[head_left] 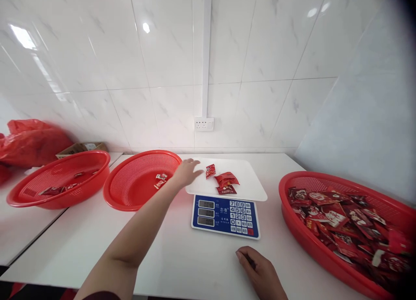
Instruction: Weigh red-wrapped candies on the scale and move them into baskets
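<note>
My left hand (pixel 187 172) is open, its fingers spread over the left edge of the white weighing pan, between the pan (pixel 245 172) and the middle red basket. Nothing shows in its grasp. On the pan, a small red packet (pixel 210 171) lies just right of my fingertips. Beside it, a larger red packet (pixel 227 177) partly overlaps a dark red packet (pixel 226 190). The digital scale's blue keypad panel (pixel 225 217) faces me. My right hand (pixel 261 272) rests on the table below the scale, fingers curled in, with nothing visible in them.
A red basket (pixel 114 185) to the left holds a few small packets. Further left stand another red basket (pixel 58 201), a cardboard box (pixel 73 149) and red plastic bags (pixel 35 141). At right, a large red basket (pixel 302 235) is heaped with packets. A tiled wall (pixel 169 113) closes the back.
</note>
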Motion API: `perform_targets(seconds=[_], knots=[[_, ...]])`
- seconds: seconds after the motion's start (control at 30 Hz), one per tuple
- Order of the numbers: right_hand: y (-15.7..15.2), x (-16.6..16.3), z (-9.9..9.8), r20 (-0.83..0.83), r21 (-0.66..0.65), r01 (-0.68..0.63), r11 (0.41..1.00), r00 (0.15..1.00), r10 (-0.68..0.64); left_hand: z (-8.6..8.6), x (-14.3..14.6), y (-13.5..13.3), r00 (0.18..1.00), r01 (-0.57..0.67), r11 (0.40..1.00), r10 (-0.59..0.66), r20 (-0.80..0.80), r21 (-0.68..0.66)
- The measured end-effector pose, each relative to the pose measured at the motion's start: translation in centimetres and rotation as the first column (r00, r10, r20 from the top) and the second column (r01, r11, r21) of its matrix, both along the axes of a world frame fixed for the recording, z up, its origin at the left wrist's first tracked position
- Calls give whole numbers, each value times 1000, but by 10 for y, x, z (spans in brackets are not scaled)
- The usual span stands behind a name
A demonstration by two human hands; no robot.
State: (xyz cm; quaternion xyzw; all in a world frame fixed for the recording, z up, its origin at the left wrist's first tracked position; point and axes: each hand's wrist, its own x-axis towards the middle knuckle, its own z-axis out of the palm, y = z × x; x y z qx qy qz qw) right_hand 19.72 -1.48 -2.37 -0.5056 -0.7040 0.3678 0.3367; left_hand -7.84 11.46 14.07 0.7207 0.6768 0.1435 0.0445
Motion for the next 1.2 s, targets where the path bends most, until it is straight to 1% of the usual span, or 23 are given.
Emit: perform_targets(seconds=[0.07,0.13,0.2,0.27,0.43,0.57,0.63,0.73,0.8,0.87,0.93,1.0,1.1,1.17,1.2], knots=[[-1,-1,2,-8,3,11,1000,1000,-11,-11,25,9,991,135,990,-134,17,-51],[-2,-1,4,2,-3,-2,1000,1000,2,-19,50,17,972,236,965,-234,28,-116],[-2,-1,4,6,0,5,1000,1000,-5,-24,69,23,950,311,932,-313,18,-189],[-3,-1,2,-8,11,37,999,999,-37,-27,81,27,933,348,912,-360,-17,-217],[-5,-3,-3,-33,27,62,998,998,-61,-32,94,30,942,316,943,-325,-86,-104],[-4,-4,-5,-37,35,64,997,997,-62,-35,93,30,943,318,948,-319,-90,-30],[-4,-4,-4,-33,35,61,998,998,-59,-34,89,29,947,313,950,-311,-77,13],[-4,-3,-2,-28,25,49,998,998,-48,-24,75,25,966,259,960,-256,-41,107],[-5,-3,-1,-24,20,40,999,999,-40,-13,57,21,982,185,967,-186,-11,177],[-5,-3,0,-22,23,37,999,999,-37,0,32,15,995,91,967,-98,18,237],[-5,-2,1,-29,30,38,999,999,-38,11,0,7,999,-9,960,-3,42,279],[-4,-2,1,-36,33,38,999,999,-37,16,-33,-2,994,-101,953,87,60,285],[-3,-3,1,-27,20,21,1000,999,-20,12,-74,-18,981,-194,955,183,69,226],[-3,-3,3,-11,14,-5,1000,1000,5,3,-86,-31,974,-225,958,218,61,177],[-4,-2,5,-2,16,-19,1000,1000,19,-3,-87,-37,972,-234,956,226,62,175]])
